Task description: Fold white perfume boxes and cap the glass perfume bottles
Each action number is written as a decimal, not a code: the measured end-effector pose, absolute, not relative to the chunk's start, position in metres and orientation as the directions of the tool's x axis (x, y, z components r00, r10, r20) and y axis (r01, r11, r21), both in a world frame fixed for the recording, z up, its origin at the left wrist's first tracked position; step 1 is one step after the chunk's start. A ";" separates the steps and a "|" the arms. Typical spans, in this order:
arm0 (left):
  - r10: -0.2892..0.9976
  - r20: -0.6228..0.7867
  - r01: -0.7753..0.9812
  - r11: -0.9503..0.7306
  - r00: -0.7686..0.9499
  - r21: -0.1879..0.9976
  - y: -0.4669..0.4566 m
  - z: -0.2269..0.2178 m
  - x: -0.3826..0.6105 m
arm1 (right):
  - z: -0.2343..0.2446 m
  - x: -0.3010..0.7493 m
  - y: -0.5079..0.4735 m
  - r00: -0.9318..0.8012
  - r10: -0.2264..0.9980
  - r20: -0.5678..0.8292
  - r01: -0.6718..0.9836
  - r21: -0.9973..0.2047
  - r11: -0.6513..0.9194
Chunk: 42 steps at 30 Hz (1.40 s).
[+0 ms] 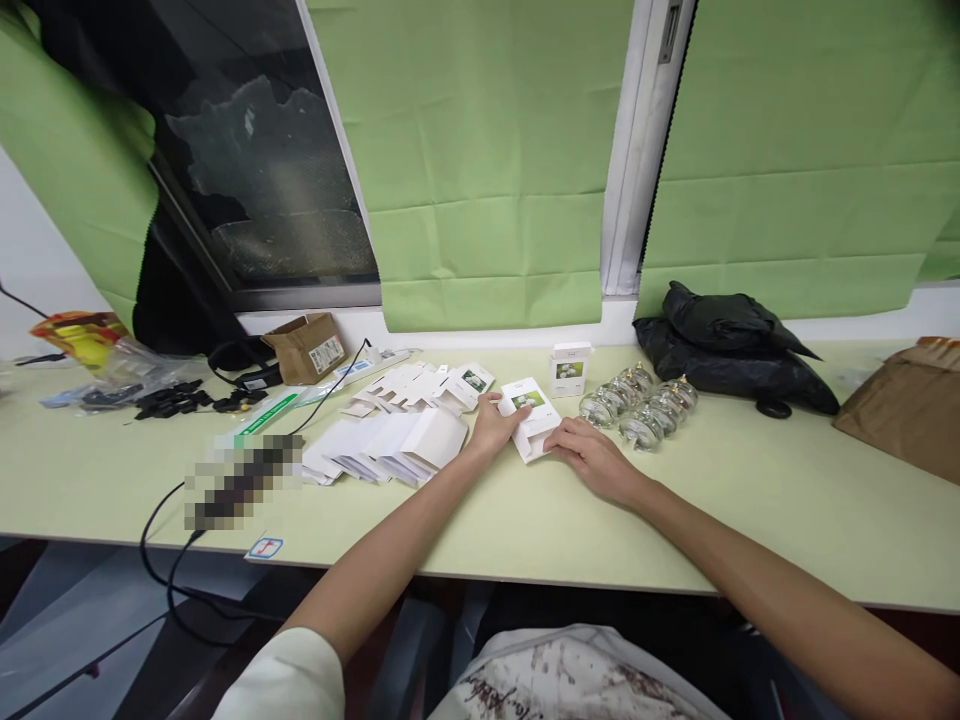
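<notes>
A small white carton (pixel 531 402) with a green picture on its face is held tilted just above the table, between both hands. My left hand (pixel 495 424) grips its left side, thumb across the front. At the lower right end, the fingers of my right hand (pixel 589 455) are closed on the carton's edge near its flap. Behind it stands an upright white box (pixel 570 368) with a similar picture. Flattened cartons (pixel 427 385) and a fanned stack of folded white cartons (pixel 397 440) lie left of my hands. Clear-wrapped round items (pixel 637 405) sit to the right.
Black plastic bags (pixel 731 345) lie by the window, with a brown package (pixel 907 410) at the far right. A small open cardboard box (pixel 307 348), black parts (pixel 180 398) and cables (pixel 169 575) occupy the left. The table's front edge (pixel 600 585) runs below my forearms.
</notes>
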<state>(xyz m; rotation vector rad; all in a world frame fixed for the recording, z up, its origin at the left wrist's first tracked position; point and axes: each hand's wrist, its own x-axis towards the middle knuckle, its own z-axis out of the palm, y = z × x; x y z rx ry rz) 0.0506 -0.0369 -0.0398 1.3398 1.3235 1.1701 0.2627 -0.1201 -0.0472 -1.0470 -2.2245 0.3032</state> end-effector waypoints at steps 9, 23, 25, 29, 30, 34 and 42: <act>0.999 0.039 0.034 -0.039 0.008 0.999 -0.038 -0.037 0.050 | -0.036 0.259 -0.128 -0.306 0.812 0.497 0.569 -0.589 0.575; 0.972 0.074 -0.209 -0.026 0.224 0.978 -0.035 -0.043 0.054 | -0.051 0.266 -0.113 -0.146 0.882 0.448 0.582 -0.682 0.443; 0.969 0.079 -0.186 -0.035 0.233 0.982 -0.033 -0.045 0.052 | -0.048 0.266 -0.114 -0.174 0.894 0.413 0.580 -0.690 0.432; 0.965 0.131 -0.064 -0.120 0.227 0.991 -0.036 -0.043 0.049 | -0.041 0.265 -0.119 -0.214 0.901 0.378 0.555 -0.711 0.431; 0.963 0.147 -0.027 -0.144 0.227 0.989 -0.038 -0.041 0.049 | -0.040 0.264 -0.120 -0.222 0.899 0.378 0.553 -0.710 0.435; 0.935 0.207 0.093 -0.243 0.288 0.966 -0.043 -0.036 0.048 | -0.038 0.262 -0.124 -0.301 0.860 0.411 0.549 -0.663 0.509; 0.901 0.313 0.262 -0.394 0.301 0.881 -0.047 -0.037 0.044 | -0.038 0.259 -0.125 -0.222 0.877 0.425 0.506 -0.719 0.476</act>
